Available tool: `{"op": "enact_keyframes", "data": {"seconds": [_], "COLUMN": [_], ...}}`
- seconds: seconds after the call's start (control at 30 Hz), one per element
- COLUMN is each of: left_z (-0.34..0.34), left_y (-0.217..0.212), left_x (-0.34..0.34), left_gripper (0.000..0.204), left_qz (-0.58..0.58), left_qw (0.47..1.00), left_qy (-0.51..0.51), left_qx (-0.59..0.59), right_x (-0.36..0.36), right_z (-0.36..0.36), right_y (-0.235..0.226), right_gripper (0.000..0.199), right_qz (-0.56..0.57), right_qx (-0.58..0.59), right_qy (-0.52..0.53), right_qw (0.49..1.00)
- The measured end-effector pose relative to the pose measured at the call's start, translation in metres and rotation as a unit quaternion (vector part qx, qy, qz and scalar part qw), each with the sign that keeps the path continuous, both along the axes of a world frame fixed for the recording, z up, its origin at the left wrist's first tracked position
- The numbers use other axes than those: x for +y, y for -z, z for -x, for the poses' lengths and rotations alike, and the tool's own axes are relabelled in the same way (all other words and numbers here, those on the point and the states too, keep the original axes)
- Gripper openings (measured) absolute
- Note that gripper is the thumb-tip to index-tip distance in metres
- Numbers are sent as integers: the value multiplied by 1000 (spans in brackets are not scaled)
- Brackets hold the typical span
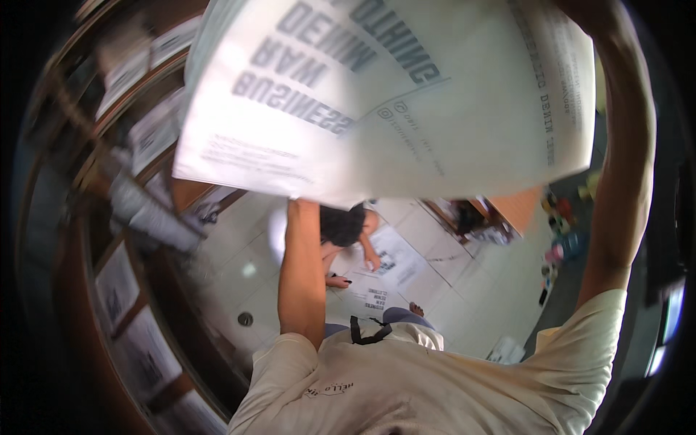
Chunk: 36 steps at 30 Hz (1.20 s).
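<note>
A large white printed sheet (449,130) is raised high in front of me, filling the top of the view. It is thin and lets light through, and its dark print shows reversed; whether it is a flat sheet or a bag I cannot tell. My left forearm (301,268) goes up behind its lower edge, so the left hand is hidden. On the other side my right arm (627,145) reaches up along the sheet. My right hand (586,13) is at the sheet's upper right corner, dark and partly cut off, and appears closed on it.
Wooden shelves (119,254) with stacks of white printed sheets stand on the left. Another person's hand (371,259) is over printed sheets (395,264) on the tiled floor ahead. An orange-brown wooden unit (516,209) and colourful small items (562,232) are at the right.
</note>
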<state>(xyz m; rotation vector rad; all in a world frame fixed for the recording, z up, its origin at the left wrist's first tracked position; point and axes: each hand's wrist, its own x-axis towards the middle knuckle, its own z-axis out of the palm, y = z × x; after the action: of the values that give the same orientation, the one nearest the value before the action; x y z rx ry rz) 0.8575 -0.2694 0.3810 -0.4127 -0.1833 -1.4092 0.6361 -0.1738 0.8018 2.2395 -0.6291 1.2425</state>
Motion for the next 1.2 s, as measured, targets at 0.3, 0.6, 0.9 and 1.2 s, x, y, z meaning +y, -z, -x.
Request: {"op": "enact_keyframes", "data": {"seconds": [0.3, 0.6, 0.9, 1.2], "left_z": [277, 513, 590, 520], "left_y": [82, 112, 111, 199], "left_x": [19, 15, -37, -119], "left_gripper": [96, 65, 57, 50], "left_qz": [-60, -113, -132, -301], "left_qw": [954, 722, 665, 744], "left_qy": [206, 340, 375, 237], "left_qx": [-211, -592, -632, -548], "right_x": [-72, 4, -36, -263], "right_z": [331, 502, 661, 696], "right_y": [80, 215, 266, 320], "right_gripper": [26, 26, 34, 32], "right_qz": [-173, -214, -350, -496], "right_qx": [53, 45, -68, -68], "right_qy": [456, 505, 567, 350], "right_qw": [871, 835, 743, 791]}}
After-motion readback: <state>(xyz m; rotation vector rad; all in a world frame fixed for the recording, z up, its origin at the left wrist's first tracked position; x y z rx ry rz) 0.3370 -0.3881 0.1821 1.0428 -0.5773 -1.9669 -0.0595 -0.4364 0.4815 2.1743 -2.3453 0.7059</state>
